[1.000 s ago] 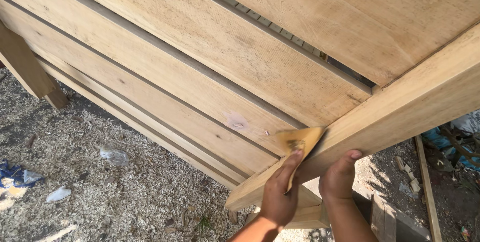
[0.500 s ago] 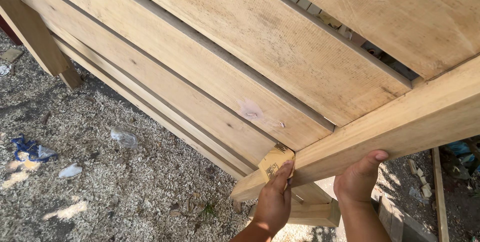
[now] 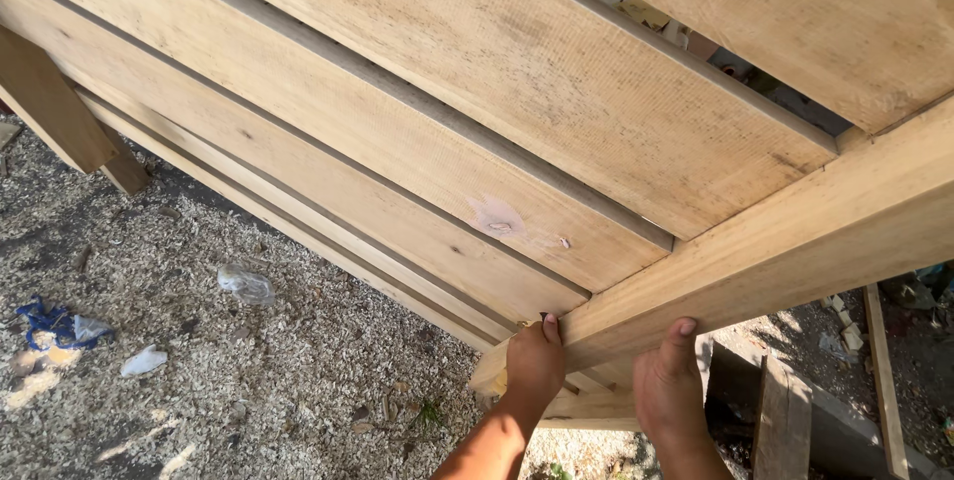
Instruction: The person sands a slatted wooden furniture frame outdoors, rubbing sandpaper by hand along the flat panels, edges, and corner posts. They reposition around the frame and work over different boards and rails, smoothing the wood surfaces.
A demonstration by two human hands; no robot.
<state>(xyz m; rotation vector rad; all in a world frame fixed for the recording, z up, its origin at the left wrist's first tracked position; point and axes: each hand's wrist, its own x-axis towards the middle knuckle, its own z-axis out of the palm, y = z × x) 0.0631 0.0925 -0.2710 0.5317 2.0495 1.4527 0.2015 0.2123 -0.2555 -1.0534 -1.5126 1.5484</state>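
A big frame of pale wooden slats [image 3: 556, 92] fills the upper view, with a thick wooden rail [image 3: 795, 241] running across its right end. My left hand [image 3: 535, 359] is closed against the lower end of that rail. A tan piece of sandpaper lies under its fingers, almost wholly hidden. My right hand [image 3: 668, 381] grips the rail's lower edge just to the right, thumb up on the rail's face. A pinkish knot mark [image 3: 497, 217] shows on the slat above my left hand.
Below lies ground covered in sawdust [image 3: 248, 381], with a clear plastic scrap [image 3: 245, 284], a blue scrap [image 3: 50, 321] and a white scrap [image 3: 144, 361]. A wooden leg [image 3: 60, 112] props the frame at left. Loose planks [image 3: 785, 420] lie at the lower right.
My left hand has slid the sandpaper down along the rail toward its lower end, and the sandpaper is now hidden under the hand. My right hand stayed on the rail's edge.
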